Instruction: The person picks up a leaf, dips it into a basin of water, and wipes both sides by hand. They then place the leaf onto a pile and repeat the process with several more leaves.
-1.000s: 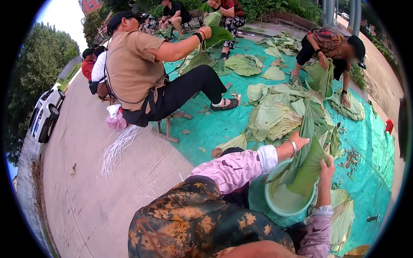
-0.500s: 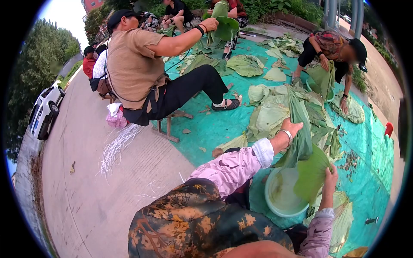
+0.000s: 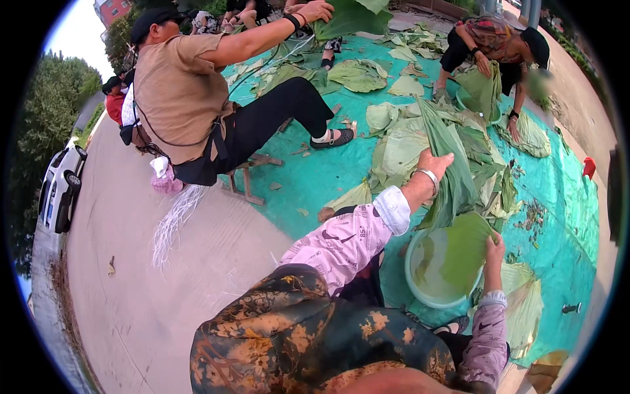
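My left hand (image 3: 434, 172), a bracelet on its wrist, is closed on the upper, folded part of a large green lotus leaf (image 3: 457, 187). The leaf's dark folds hang below and to the right of the fingers. My right hand (image 3: 494, 255) pinches the lighter green edge at the lower right. That lighter part stretches over a pale green basin (image 3: 412, 279) and overlaps its opening. The basin stands on a green tarp (image 3: 561, 230) before my knees.
Piled lotus leaves (image 3: 400, 148) lie beyond my hands, and more leaves (image 3: 525, 315) sit right of the basin. A person in a tan shirt (image 3: 180, 98) sits at left on a wooden stool (image 3: 246, 180). Another person (image 3: 495, 39) bends over a second basin at far right.
The view has tilted, so the scene sits higher and further left. My right hand has come in toward the basin with the leaf edge, uncovering more of the basin's right side.
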`<state>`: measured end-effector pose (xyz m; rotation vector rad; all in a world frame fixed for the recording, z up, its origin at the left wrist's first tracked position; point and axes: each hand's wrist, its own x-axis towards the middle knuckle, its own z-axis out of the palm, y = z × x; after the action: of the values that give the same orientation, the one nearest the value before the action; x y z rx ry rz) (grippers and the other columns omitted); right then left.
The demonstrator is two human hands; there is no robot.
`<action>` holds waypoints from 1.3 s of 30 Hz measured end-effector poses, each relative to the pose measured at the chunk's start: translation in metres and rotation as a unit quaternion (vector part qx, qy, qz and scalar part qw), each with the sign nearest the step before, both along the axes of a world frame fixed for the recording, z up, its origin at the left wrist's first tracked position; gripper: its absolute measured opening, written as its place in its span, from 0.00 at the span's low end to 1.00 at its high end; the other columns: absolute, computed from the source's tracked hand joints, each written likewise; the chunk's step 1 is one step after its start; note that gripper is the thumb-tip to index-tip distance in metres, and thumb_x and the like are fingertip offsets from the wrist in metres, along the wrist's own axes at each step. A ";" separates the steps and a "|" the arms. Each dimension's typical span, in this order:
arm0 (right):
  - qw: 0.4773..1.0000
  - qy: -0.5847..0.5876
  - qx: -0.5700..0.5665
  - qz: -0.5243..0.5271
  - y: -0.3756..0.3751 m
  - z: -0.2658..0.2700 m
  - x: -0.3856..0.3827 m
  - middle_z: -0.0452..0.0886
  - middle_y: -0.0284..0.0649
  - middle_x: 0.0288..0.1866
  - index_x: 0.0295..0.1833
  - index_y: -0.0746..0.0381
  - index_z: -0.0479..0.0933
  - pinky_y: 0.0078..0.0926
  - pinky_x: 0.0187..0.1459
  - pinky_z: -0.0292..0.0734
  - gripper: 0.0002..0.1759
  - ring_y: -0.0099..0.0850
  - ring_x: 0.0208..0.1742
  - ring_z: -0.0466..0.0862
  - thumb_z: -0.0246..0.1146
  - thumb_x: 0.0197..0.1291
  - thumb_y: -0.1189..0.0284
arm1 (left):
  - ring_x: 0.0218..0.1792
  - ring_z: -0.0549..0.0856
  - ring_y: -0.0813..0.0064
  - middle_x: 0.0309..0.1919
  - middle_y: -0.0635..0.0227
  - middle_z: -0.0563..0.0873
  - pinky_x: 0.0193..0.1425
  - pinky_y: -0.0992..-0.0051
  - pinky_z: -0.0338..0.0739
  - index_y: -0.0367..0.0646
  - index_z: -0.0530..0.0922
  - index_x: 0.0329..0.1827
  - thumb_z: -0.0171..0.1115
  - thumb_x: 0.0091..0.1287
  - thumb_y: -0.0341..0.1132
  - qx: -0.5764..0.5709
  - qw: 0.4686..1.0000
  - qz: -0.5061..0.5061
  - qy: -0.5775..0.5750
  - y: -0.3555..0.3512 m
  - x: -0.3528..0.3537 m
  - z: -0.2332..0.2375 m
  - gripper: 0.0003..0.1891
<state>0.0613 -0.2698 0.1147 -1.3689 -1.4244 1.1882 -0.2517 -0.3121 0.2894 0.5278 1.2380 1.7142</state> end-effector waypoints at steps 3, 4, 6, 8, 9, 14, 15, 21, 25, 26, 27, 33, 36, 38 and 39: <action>0.998 -0.052 -0.022 -0.040 -0.002 0.002 0.003 0.78 0.36 0.39 0.51 0.63 0.73 0.18 0.38 0.72 0.16 0.22 0.36 0.76 0.57 0.56 0.73 | 0.32 0.80 0.69 0.34 0.60 0.81 0.37 0.70 0.75 0.31 0.73 0.41 0.64 0.51 0.27 0.036 0.999 0.038 0.000 -0.005 0.002 0.008 0.15; 0.999 -0.033 -0.022 -0.034 -0.001 -0.002 0.007 0.79 0.36 0.38 0.51 0.62 0.73 0.18 0.37 0.72 0.16 0.21 0.35 0.75 0.57 0.56 0.73 | 0.32 0.80 0.68 0.35 0.59 0.81 0.38 0.70 0.75 0.30 0.73 0.41 0.64 0.50 0.27 0.069 0.997 0.023 0.015 0.000 -0.002 0.001 0.16; 0.997 -0.012 -0.031 -0.071 -0.001 -0.015 0.012 0.78 0.35 0.36 0.51 0.62 0.73 0.18 0.35 0.70 0.17 0.21 0.33 0.74 0.58 0.54 0.73 | 0.27 0.80 0.71 0.27 0.63 0.82 0.32 0.72 0.74 0.34 0.78 0.32 0.60 0.54 0.30 0.021 0.999 0.006 0.045 0.002 -0.006 -0.003 0.08; 0.989 -0.007 -0.082 -0.120 -0.009 -0.019 0.014 0.78 0.36 0.38 0.51 0.64 0.73 0.18 0.37 0.71 0.16 0.23 0.34 0.75 0.58 0.55 0.73 | 0.31 0.81 0.70 0.32 0.61 0.82 0.37 0.72 0.76 0.30 0.77 0.36 0.62 0.54 0.31 0.034 0.999 -0.038 0.016 0.010 -0.015 -0.012 0.11; 0.988 0.002 -0.083 -0.127 -0.009 -0.035 0.022 0.78 0.37 0.37 0.51 0.64 0.73 0.20 0.36 0.71 0.16 0.23 0.34 0.75 0.58 0.55 0.73 | 0.31 0.81 0.70 0.32 0.61 0.82 0.37 0.72 0.76 0.30 0.77 0.36 0.62 0.54 0.30 0.044 0.998 -0.028 0.039 0.015 -0.019 -0.016 0.11; 0.972 0.089 -0.113 -0.187 -0.025 -0.082 0.029 0.77 0.37 0.36 0.52 0.63 0.72 0.23 0.34 0.72 0.18 0.24 0.33 0.75 0.59 0.54 0.73 | 0.32 0.80 0.70 0.33 0.62 0.82 0.38 0.72 0.75 0.30 0.77 0.37 0.61 0.54 0.30 0.058 0.997 -0.028 0.052 0.019 -0.019 -0.010 0.11; 0.969 0.072 -0.122 -0.203 -0.029 -0.092 0.030 0.76 0.37 0.36 0.52 0.63 0.72 0.22 0.34 0.72 0.18 0.24 0.33 0.74 0.59 0.54 0.73 | 0.32 0.80 0.70 0.33 0.62 0.82 0.38 0.72 0.75 0.30 0.77 0.37 0.61 0.54 0.30 0.059 0.997 -0.032 0.045 0.019 -0.018 -0.010 0.11; 0.971 -0.100 -0.079 -0.204 -0.052 -0.172 0.049 0.80 0.44 0.36 0.47 0.61 0.76 0.26 0.39 0.73 0.15 0.32 0.35 0.79 0.59 0.51 0.71 | 0.32 0.80 0.70 0.33 0.62 0.82 0.38 0.73 0.75 0.31 0.77 0.37 0.61 0.55 0.29 0.042 0.998 -0.025 0.048 0.017 -0.009 -0.003 0.10; 0.953 -0.249 -0.071 -0.160 -0.073 -0.190 0.045 0.78 0.52 0.42 0.49 0.60 0.74 0.34 0.45 0.72 0.17 0.44 0.43 0.79 0.58 0.51 0.72 | 0.32 0.81 0.70 0.33 0.62 0.82 0.39 0.73 0.76 0.31 0.77 0.38 0.60 0.55 0.29 0.048 0.997 -0.029 0.045 0.009 -0.003 0.001 0.10; 0.948 -0.271 -0.057 -0.155 -0.080 -0.188 0.037 0.78 0.52 0.42 0.51 0.60 0.72 0.34 0.46 0.72 0.18 0.44 0.44 0.78 0.58 0.52 0.72 | 0.32 0.81 0.70 0.33 0.62 0.82 0.39 0.73 0.76 0.31 0.77 0.38 0.60 0.55 0.29 0.036 0.998 -0.030 0.049 0.008 -0.003 0.002 0.11; 0.943 -0.293 -0.044 -0.150 -0.086 -0.190 0.031 0.78 0.52 0.43 0.53 0.60 0.70 0.34 0.47 0.72 0.20 0.44 0.44 0.78 0.58 0.52 0.72 | 0.32 0.81 0.70 0.33 0.62 0.82 0.39 0.73 0.76 0.31 0.77 0.39 0.60 0.56 0.29 0.023 0.998 -0.031 0.053 0.007 -0.002 0.003 0.11; 0.922 -0.376 -0.083 -0.032 -0.107 -0.195 0.008 0.68 0.50 0.55 0.64 0.58 0.56 0.42 0.50 0.68 0.29 0.48 0.52 0.72 0.54 0.57 0.67 | 0.33 0.81 0.69 0.35 0.61 0.82 0.40 0.73 0.76 0.30 0.76 0.39 0.59 0.57 0.29 0.011 0.996 -0.044 0.076 0.005 0.014 0.007 0.11; 0.895 -0.428 -0.126 -0.012 -0.112 -0.196 0.004 0.66 0.50 0.56 0.61 0.59 0.58 0.42 0.50 0.68 0.27 0.48 0.53 0.71 0.54 0.57 0.64 | 0.34 0.81 0.69 0.35 0.61 0.82 0.40 0.74 0.76 0.30 0.76 0.40 0.59 0.57 0.28 -0.011 0.997 -0.047 0.066 0.005 0.024 0.013 0.11; 0.876 -0.455 -0.160 -0.015 -0.110 -0.200 0.005 0.69 0.51 0.54 0.57 0.60 0.62 0.41 0.49 0.69 0.24 0.48 0.52 0.72 0.54 0.56 0.64 | 0.35 0.82 0.69 0.35 0.61 0.82 0.41 0.74 0.77 0.30 0.76 0.40 0.58 0.57 0.28 -0.014 0.996 -0.056 0.063 0.006 0.028 0.010 0.10; 0.866 -0.468 -0.176 -0.016 -0.109 -0.202 0.007 0.70 0.51 0.52 0.55 0.61 0.64 0.41 0.49 0.69 0.22 0.47 0.51 0.73 0.54 0.56 0.63 | 0.35 0.82 0.69 0.35 0.61 0.82 0.41 0.74 0.77 0.30 0.76 0.40 0.58 0.58 0.28 -0.011 0.996 -0.066 0.063 0.007 0.028 0.008 0.10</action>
<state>0.0680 -0.3789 -0.0875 -2.4234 -1.8465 0.7755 -0.2242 -0.3051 0.2974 0.6984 1.2801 1.5739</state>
